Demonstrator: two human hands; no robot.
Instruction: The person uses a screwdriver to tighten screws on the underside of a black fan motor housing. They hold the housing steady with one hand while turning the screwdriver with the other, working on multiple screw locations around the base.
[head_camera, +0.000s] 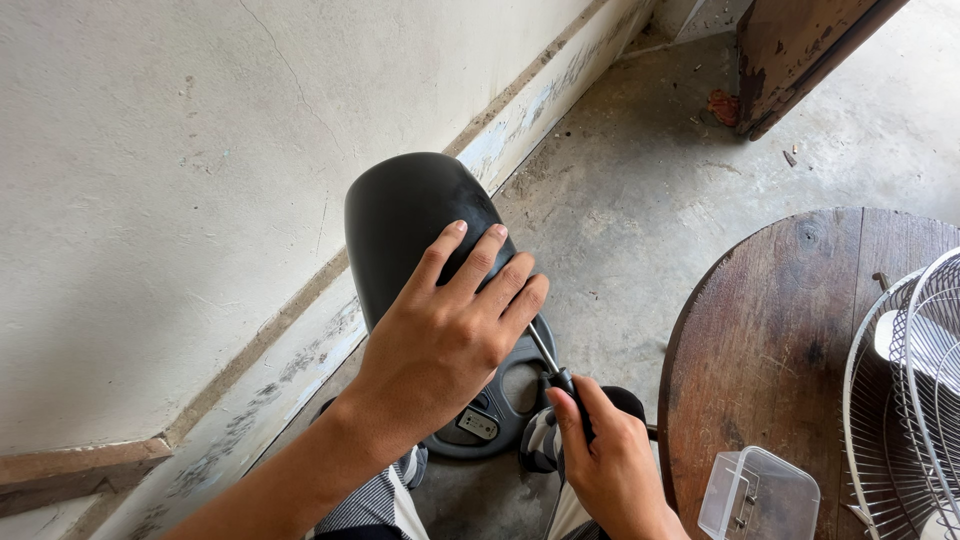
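Your left hand (440, 340) lies flat and spread over the black fan housing (420, 240), which stands on the floor against the wall (150, 200), between your knees. That hand presses rather than clasps, so its grip holds nothing; the housing is only pinned. It is curved and smooth, and if you push hard on the tool it could rock or slide from under your palm.

Your right hand (605, 460) has its grip closed round the black handle of the screwdriver (555, 370), whose shaft runs up and left under your left fingers. Should the tip jump out of its screw, it would likely go toward those fingers or gouge the plastic.

On the round wooden counter (760, 330) at your right, a clear plastic box (760, 495) sits at the near edge, close to your right elbow's path; a nudge could tip it off.

Hidden: the screwdriver's tip and whatever it meets lie under your left hand, so I cannot tell whether it is seated. The wire fan guard (900, 400) is cut off by the frame. The box's contents are too small to name.
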